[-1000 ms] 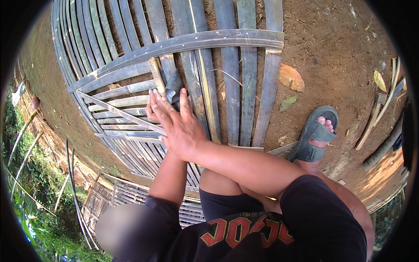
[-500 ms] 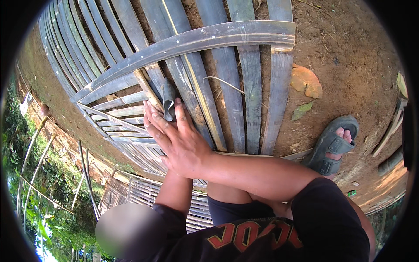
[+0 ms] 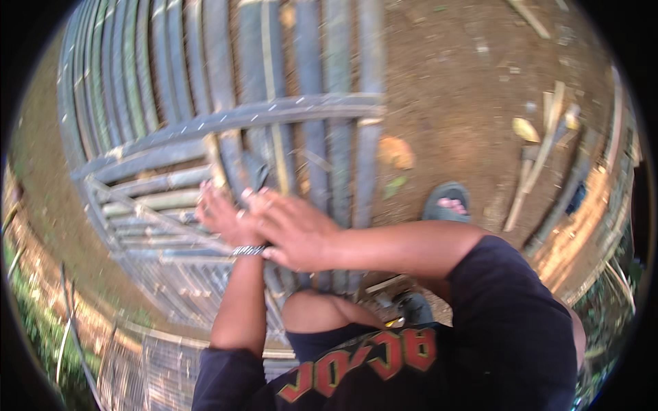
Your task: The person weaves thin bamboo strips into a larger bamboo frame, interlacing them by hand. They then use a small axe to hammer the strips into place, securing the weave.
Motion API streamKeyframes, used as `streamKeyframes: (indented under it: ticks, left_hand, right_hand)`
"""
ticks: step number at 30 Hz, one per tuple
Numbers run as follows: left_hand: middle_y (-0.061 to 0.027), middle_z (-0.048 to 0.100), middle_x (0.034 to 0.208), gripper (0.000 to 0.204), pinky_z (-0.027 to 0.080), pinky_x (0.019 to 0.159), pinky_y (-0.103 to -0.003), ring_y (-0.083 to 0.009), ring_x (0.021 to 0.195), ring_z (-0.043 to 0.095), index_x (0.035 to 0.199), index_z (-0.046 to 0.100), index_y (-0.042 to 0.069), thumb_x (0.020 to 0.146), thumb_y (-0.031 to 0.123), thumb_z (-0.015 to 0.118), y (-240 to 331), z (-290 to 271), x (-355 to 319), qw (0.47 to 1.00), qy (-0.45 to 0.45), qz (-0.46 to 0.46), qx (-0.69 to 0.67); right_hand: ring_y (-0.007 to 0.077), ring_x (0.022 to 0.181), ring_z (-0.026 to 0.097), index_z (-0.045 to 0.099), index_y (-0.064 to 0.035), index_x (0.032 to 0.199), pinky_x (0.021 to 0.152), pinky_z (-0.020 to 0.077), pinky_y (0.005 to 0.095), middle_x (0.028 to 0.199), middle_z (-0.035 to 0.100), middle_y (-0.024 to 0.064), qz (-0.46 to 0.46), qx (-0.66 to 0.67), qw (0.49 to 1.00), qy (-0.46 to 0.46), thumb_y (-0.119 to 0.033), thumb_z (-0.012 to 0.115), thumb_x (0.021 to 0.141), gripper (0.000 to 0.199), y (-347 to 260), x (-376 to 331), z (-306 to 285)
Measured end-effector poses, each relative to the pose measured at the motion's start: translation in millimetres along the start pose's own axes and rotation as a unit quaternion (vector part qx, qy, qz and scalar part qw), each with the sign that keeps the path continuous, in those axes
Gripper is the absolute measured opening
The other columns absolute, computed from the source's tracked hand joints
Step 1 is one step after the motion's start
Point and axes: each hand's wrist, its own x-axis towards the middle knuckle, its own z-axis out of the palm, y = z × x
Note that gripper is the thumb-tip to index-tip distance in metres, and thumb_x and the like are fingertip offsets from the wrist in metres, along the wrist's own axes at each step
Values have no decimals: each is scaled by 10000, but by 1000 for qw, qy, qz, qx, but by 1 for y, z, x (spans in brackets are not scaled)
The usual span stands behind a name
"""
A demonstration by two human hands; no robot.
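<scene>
My left hand (image 3: 223, 214) lies over the bamboo slats, its fingers stretched out and somewhat blurred. A black-and-white band (image 3: 248, 251) circles its wrist. My right hand (image 3: 293, 227) crosses from the right, fingers spread, beside and partly over the left hand and wrist. Just beyond the left fingertips is a short pale wooden stick (image 3: 214, 159); whether they touch it is unclear. A dark curved piece (image 3: 256, 170), its kind blurred, sits past the right fingertips. Both rest on a bamboo slat panel (image 3: 226, 122) with a nailed crosspiece.
An orange leaf (image 3: 396, 152) and a green leaf (image 3: 394, 186) lie on the dirt right of the panel. My sandalled foot (image 3: 447, 202) stands nearby. Farther right are a tool with a wooden handle (image 3: 519, 188), wood strips and a log (image 3: 572, 185). Another slatted panel (image 3: 164, 366) is at lower left.
The view has shifted, showing more ground on the right. My hands, stacked before, have slid apart: the left now shows beside the right, with its wrist band visible.
</scene>
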Motion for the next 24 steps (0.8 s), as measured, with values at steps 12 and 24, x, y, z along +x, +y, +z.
streamKeyframes:
  ticks: [12, 24]
  left_hand:
    - [-106, 436, 1578, 790, 290, 1193, -537, -406, 1380, 372, 1491, 459, 13, 846, 385, 723, 41, -20, 5, 997, -12, -72, -5]
    - [-228, 499, 1473, 691, 280, 1183, -541, -412, 1346, 427, 1480, 443, -30, 859, 234, 591, 7, 3, -1, 993, 79, -26, -82]
  right_hand:
    - [311, 1088, 640, 645, -87, 1104, 935, 524, 434, 1122, 644, 109, 4, -260, 894, -365, -164, 595, 877, 245, -6, -89, -199]
    - [371, 898, 719, 741, -94, 984, 818, 560, 455, 959, 743, 180, 646, -287, 644, 292, -206, 722, 869, 161, -32, -469, -301]
